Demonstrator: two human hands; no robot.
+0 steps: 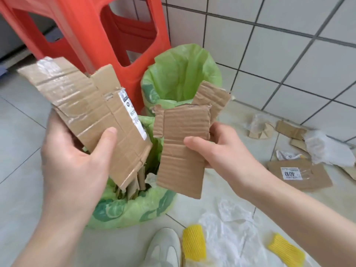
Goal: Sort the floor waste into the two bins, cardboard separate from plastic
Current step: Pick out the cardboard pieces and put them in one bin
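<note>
While the near bin (133,207) holds cardboard scraps, left hand (77,157) pinches taped cardboard (86,112), right hand (221,149) pinches plain cardboard (181,151).

A pale tiled floor (21,132) carries the near green-lined bin (133,207), which holds cardboard strips; a second green-lined bin (181,78) stands just behind it, with a red plastic stool (115,35) beyond. Right of the near bin lie a labelled cardboard sheet (300,175), smaller cardboard scraps (289,129) and crumpled white plastic (327,149). In front of it to the right lie clear plastic film (231,234) and two yellow foam nets (194,241).
</note>
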